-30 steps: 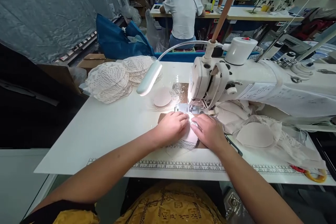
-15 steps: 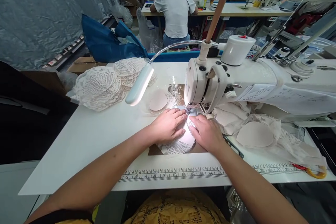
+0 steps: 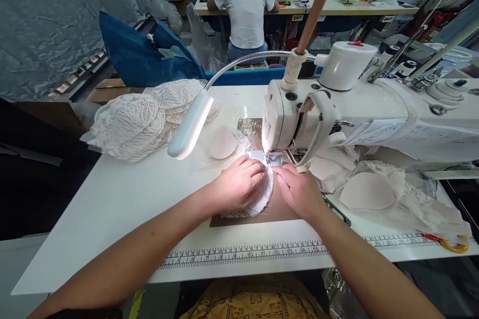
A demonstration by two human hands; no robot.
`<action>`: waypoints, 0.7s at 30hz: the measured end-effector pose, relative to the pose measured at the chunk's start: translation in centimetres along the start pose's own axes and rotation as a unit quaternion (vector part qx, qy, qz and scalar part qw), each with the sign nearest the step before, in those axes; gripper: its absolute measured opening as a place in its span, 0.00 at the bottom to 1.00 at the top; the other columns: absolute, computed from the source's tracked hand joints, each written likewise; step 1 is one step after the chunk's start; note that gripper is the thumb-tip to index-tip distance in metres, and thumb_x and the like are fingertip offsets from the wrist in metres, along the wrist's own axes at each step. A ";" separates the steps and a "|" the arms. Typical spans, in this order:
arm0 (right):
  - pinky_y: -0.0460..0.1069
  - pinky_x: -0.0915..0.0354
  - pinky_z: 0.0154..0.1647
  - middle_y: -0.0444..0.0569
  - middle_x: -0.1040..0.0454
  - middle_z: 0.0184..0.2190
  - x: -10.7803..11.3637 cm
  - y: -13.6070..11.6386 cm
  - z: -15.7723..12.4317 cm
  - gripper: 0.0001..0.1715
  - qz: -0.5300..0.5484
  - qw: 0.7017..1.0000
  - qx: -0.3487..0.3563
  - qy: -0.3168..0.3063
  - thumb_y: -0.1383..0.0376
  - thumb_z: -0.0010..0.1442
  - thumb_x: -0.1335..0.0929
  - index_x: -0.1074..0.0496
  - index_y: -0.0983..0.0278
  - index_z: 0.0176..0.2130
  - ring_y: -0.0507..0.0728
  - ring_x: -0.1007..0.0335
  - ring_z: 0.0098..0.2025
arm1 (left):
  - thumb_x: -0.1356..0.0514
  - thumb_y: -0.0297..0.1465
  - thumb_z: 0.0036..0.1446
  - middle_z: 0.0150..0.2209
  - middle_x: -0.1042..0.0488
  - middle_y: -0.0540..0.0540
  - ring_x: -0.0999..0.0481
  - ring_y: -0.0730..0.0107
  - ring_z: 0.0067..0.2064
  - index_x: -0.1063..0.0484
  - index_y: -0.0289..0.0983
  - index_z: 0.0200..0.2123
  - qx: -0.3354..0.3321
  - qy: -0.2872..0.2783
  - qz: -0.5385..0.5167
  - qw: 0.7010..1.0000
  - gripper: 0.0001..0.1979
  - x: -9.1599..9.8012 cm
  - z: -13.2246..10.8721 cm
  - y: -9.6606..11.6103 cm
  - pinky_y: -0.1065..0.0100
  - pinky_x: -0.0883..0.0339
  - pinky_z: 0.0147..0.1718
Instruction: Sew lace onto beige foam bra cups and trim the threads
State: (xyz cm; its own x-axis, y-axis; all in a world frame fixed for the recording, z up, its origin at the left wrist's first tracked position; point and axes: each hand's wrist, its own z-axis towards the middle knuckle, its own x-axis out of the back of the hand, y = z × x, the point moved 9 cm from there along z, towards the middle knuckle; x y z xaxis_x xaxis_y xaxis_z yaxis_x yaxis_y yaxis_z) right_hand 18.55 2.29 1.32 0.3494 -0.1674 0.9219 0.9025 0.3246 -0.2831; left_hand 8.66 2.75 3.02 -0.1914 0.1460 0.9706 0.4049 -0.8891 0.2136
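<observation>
Under the needle end of a white sewing machine (image 3: 279, 119) lies a rounded white lace-covered pad (image 3: 264, 197), with stitching along its curved edge. My left hand (image 3: 241, 183) rests on the pad's left part, its fingers curled in and closed on the fabric, hiding much of it. On the other side, my right hand (image 3: 301, 189) has its fingers pressed together, their tips at the pad's right edge just in front of the presser foot. Left of the needle, a smooth beige oval pad (image 3: 223, 143) sits on lace.
Stacked lace pieces (image 3: 129, 124) lie at the back left. A lamp (image 3: 191, 124) leans over the white table (image 3: 127, 209). More pads and lace (image 3: 368, 191) lie at right, near orange-handled scissors (image 3: 454, 245). A person (image 3: 247, 7) sits at another table beyond.
The lace pad has turned, its curved edge now running down from the needle. My left fingers went from lying flat to curled. My right hand's fingers have drawn together. The view has shifted slightly.
</observation>
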 end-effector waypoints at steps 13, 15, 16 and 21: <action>0.47 0.42 0.28 0.47 0.22 0.36 0.1 -0.5 -0.4 0.18 0.025 0.999 0.038 0.017 0.71 0.60 0.39 0.22 0.61 0.42 0.53 0.32 0.29 | 0.46 0.32 0.62 0.40 0.30 0.36 0.33 0.55 0.43 0.30 0.31 0.50 0.011 0.036 -0.038 0.999 0.16 -0.9 -0.6 -0.8 0.54 0.36 0.44; 0.47 0.44 0.26 0.47 0.23 0.34 -0.1 -0.8 -0.4 0.19 0.015 0.998 0.055 0.012 0.72 0.60 0.38 0.22 0.61 0.43 0.53 0.34 0.28 | 0.46 0.32 0.62 0.40 0.31 0.37 0.33 0.56 0.43 0.30 0.32 0.50 0.011 0.037 -0.044 0.998 0.16 -1.0 -0.7 -1.0 0.55 0.36 0.44; 0.46 0.45 0.26 0.47 0.24 0.33 -0.3 -0.8 -0.5 0.19 0.013 0.998 0.061 0.010 0.73 0.59 0.38 0.22 0.61 0.44 0.52 0.35 0.28 | 0.46 0.32 0.62 0.40 0.31 0.37 0.33 0.56 0.43 0.30 0.32 0.50 0.011 0.039 -0.048 0.998 0.16 -1.0 -0.7 -1.1 0.55 0.36 0.44; 0.46 0.45 0.27 0.47 0.27 0.30 -0.5 -1.0 -0.7 0.20 -0.006 0.997 0.073 0.021 0.74 0.59 0.39 0.22 0.62 0.44 0.52 0.38 0.28 | 0.47 0.33 0.63 0.40 0.30 0.37 0.32 0.57 0.43 0.31 0.32 0.50 0.004 0.049 -0.069 0.996 0.16 -0.8 -0.8 -1.3 0.56 0.35 0.43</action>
State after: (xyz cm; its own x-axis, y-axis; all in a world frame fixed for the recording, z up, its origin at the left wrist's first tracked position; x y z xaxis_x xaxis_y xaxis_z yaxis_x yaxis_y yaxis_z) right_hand 17.68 1.36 0.96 0.3528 -0.2101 0.9118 0.8610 0.4543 -0.2285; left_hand 7.58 3.48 1.87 -0.3315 0.2225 0.9168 0.3764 -0.8599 0.3448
